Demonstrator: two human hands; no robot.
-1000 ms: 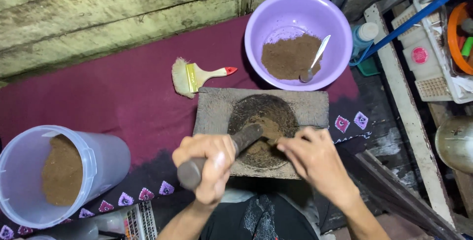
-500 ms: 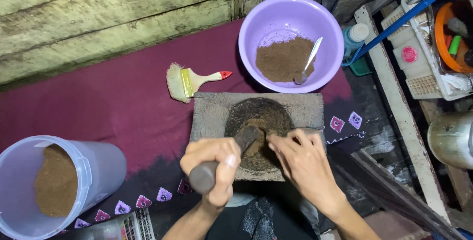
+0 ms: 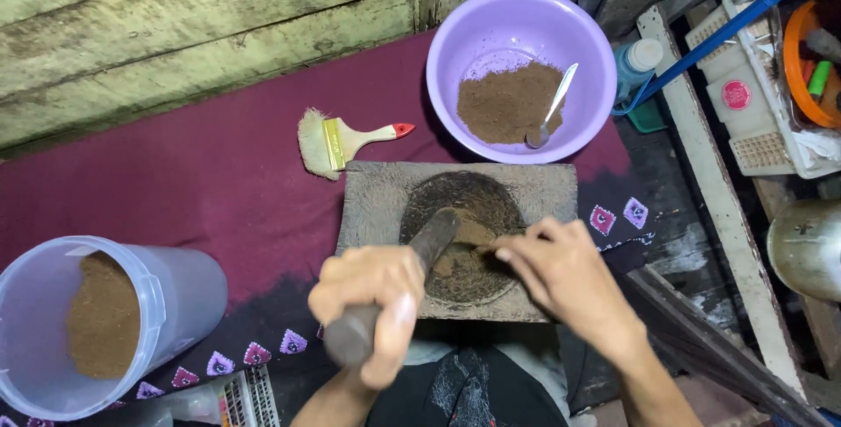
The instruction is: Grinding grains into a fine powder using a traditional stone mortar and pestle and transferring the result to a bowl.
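Observation:
A grey stone slab (image 3: pixel 378 195) with a round dark hollow (image 3: pixel 477 204) lies on the maroon cloth. My left hand (image 3: pixel 372 300) is shut on a dark stone pestle (image 3: pixel 429 243) whose tip rests in the hollow on brown powder. My right hand (image 3: pixel 561 274) reaches into the hollow from the right, fingertips touching the brown powder (image 3: pixel 469 236) beside the pestle tip; it holds nothing that I can make out.
A purple bowl (image 3: pixel 455 37) with brown powder and a metal spoon (image 3: pixel 550 107) stands behind the slab. A paintbrush (image 3: pixel 337 140) lies to the slab's left. A clear tub (image 3: pixel 184 291) of brown powder lies at the lower left. Wooden planks and cluttered trays are at right.
The view has shifted slightly. My left hand has drawn the pestle a bit toward me, and my right hand's fingers have moved further into the hollow.

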